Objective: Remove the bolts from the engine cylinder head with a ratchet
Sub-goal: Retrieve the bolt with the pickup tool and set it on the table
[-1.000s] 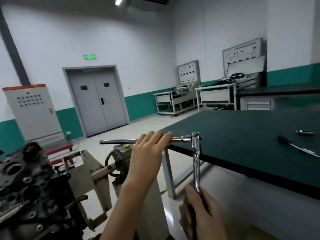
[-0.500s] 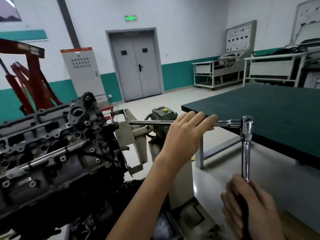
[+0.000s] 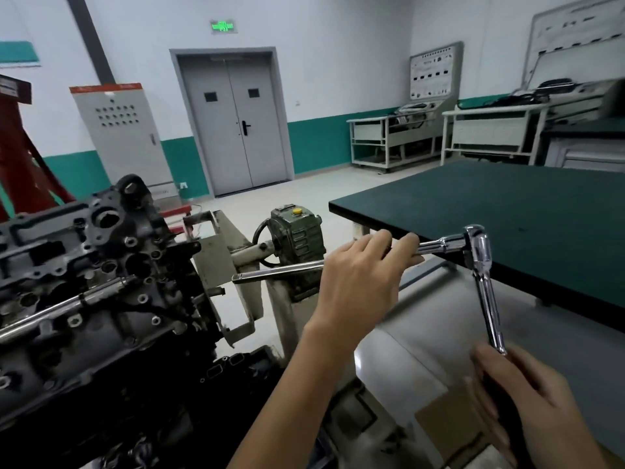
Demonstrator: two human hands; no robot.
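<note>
between ratchet (image 3: 487,292) and engine (image 3: 101,282), perhaps a gearbox (image 3: 297,238)

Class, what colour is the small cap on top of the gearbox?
The cap is yellow, clearest in the head view.

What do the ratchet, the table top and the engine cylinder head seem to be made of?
Ratchet: polished, probably chromed steel; bright mirror-like highlights.
Table top: dark green matte covering, perhaps rubber or felt; no glare.
Engine cylinder head: dull grey cast metal, likely aluminium or iron; rough, stained surface.
</note>
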